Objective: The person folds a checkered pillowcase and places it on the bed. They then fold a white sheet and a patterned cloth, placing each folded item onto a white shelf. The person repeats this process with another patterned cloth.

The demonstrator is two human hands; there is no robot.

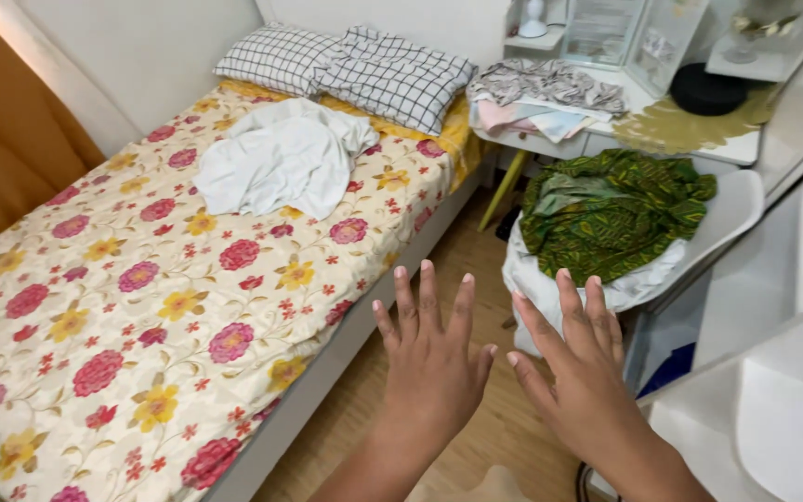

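Observation:
My left hand [431,358] and my right hand [576,367] are raised side by side over the wooden floor, palms down, fingers spread, holding nothing. They hover between the bed [141,307] with its flowered cover and a white chair [731,209] piled with green patterned cloth [611,209] over white cloth. The right hand's fingertips overlap the lower edge of that pile in the view. A crumpled white garment [281,158] lies on the bed near two checked pillows [355,65].
A white side table [699,144] at the back holds folded clothes [541,93], a black round object [708,88] and a gold mat. An orange curtain [2,139] hangs at the left. A white curved surface [783,437] sits at the lower right.

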